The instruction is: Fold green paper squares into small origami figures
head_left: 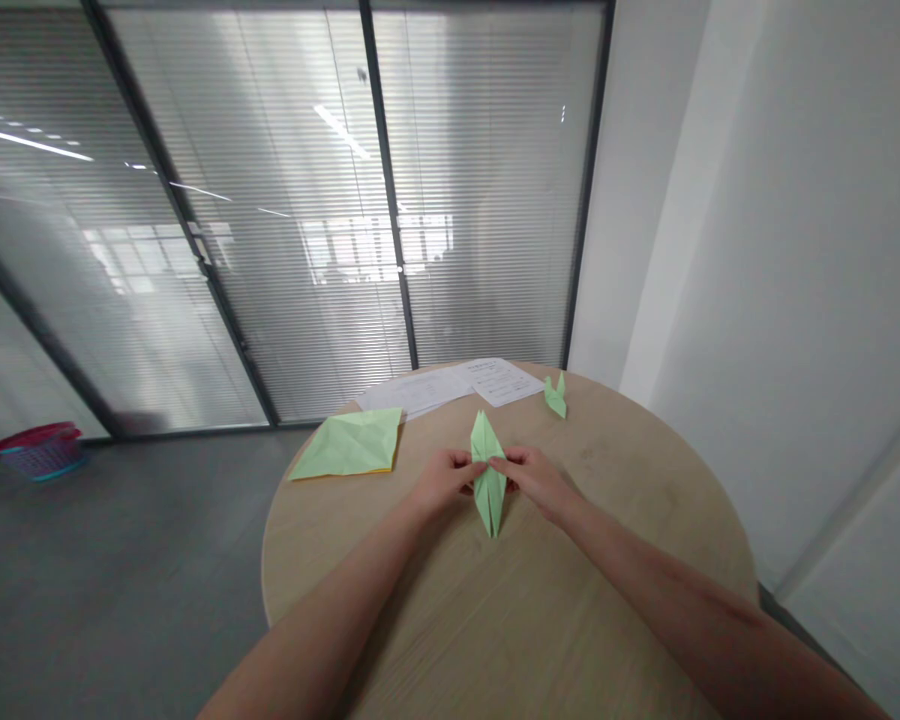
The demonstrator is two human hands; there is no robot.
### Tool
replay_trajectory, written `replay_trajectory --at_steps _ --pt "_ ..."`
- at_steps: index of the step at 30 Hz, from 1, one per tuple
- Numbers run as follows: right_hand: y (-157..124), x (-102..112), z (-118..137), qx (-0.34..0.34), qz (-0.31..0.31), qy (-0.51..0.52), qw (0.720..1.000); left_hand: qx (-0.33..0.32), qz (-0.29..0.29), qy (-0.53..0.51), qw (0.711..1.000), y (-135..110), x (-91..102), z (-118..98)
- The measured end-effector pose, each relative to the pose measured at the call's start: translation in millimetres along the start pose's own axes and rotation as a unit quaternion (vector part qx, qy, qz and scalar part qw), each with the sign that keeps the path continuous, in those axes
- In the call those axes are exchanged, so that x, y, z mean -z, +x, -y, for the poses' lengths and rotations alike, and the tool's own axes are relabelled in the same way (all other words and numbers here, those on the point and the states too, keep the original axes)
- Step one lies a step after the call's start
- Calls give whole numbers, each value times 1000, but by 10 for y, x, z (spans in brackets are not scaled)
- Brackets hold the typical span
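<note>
A light green sheet of origami paper (487,438), folded into a long narrow diamond, is held between my two hands over the table. Its lower end splits into two points, and its upper end is a single tip. My left hand (448,474) grips the left edge near the middle, thumb on top. On the opposite edge my right hand (534,477) pinches the paper the same way, its thumb pressed on the front face. The fingers behind the paper are partly hidden.
The round wooden table (585,560) carries green square papers (351,445) with a yellow edge at left, printed sheets (495,380) at the back, and a small folded green paper figure (556,396) at back right. A basket (39,452) stands on the floor. Blinds-covered glass (487,200) lies beyond.
</note>
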State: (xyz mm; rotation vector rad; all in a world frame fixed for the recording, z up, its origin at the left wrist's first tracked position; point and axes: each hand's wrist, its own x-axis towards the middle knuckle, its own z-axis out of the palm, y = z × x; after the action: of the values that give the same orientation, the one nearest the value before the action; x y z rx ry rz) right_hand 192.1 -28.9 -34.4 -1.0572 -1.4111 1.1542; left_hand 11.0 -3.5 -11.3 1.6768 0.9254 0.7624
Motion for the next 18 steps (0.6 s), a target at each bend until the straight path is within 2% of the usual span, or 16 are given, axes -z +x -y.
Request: replay_trajectory --at_steps 4,10,13,18 --pt "16 -14 -21 7 8 8 1000 -1 -39 1 999 22 1 28" --pt "34 32 45 -24 -58 114 991 -2 -117 -25 993 12 33 -4" --pt "19 55 85 -20 -38 124 991 0 -123 -39 992 11 50 -4" --pt "-14 23 110 12 7 78 997 4 -112 -36 993 11 43 -3"
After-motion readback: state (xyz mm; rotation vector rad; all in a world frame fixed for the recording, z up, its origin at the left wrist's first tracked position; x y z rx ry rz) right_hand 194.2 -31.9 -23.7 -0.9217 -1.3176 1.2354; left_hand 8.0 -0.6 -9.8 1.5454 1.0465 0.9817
